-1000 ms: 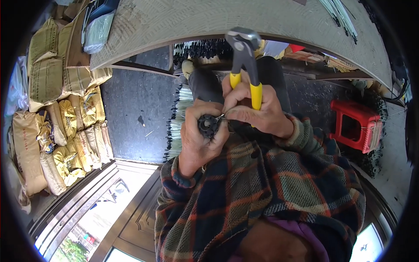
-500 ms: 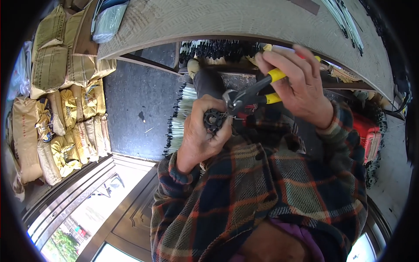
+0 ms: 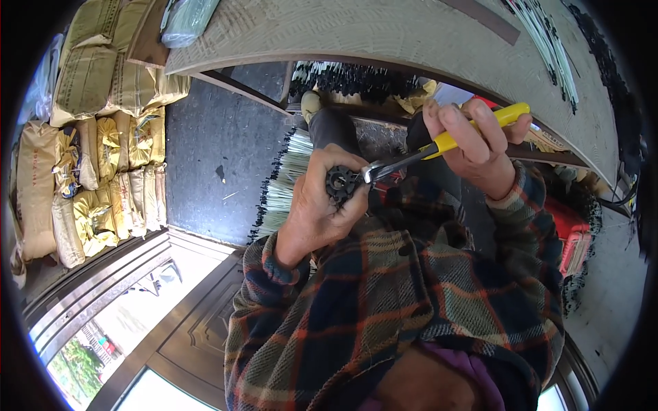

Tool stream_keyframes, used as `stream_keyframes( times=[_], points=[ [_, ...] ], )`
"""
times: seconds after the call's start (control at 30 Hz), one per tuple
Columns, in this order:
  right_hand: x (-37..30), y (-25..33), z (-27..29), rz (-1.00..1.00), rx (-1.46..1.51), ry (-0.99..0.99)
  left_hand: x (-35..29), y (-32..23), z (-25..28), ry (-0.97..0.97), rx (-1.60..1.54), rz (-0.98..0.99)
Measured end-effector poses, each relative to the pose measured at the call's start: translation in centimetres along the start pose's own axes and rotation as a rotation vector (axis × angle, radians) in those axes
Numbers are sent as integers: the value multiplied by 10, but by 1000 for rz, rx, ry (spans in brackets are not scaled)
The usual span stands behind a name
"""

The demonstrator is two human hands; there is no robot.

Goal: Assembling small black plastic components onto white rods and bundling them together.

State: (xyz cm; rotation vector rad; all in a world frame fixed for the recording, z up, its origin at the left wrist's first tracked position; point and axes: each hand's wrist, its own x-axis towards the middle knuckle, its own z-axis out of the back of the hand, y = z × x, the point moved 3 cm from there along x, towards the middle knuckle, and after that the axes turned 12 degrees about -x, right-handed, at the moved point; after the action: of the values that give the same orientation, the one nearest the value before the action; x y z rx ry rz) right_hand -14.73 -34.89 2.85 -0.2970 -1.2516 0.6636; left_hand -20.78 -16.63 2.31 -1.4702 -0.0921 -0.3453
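My left hand (image 3: pixel 317 205) is wrapped round a black, round, notched end of a bundle or part (image 3: pixel 340 183); what lies inside the grip is hidden. In my right hand (image 3: pixel 478 140) is a pair of end-cutting pliers (image 3: pixel 449 142) with yellow handles, held out to the right. The metal jaws of the pliers meet the right side of the black part, beside my left thumb and forefinger. Whether the jaws grip a wire there is too small to tell.
A grey worktable (image 3: pixel 329 34) curves across the top, with pale black-tipped rods (image 3: pixel 552 55) on it. More such rods (image 3: pixel 284 181) stand beside my leg. Filled sacks (image 3: pixel 86 75) are stacked at the left. A red container (image 3: pixel 572 229) stands at the right.
The pliers have turned to lie flatter, and their jaws have come against the right side of the black part. My right hand has closed the handles nearer together. My left hand keeps its hold.
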Motion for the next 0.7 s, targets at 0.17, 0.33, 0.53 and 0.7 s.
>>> stream_keyframes(
  times=[0.17, 0.33, 0.53, 0.7],
  points=[
    [0, 3, 1, -44, 183, -35, -2, 0, 6, -18, 50, -53],
    [14, -15, 14, 212, 519, 311, -6, 0, 5, -33, 68, -44],
    [32, -51, 21, 312, 1080, 861, -5, 1, -2, -15, 32, -56],
    [19, -49, 1, 249, 1615, 1564, 0, -2, -9, 114, -141, -9]
  ],
)
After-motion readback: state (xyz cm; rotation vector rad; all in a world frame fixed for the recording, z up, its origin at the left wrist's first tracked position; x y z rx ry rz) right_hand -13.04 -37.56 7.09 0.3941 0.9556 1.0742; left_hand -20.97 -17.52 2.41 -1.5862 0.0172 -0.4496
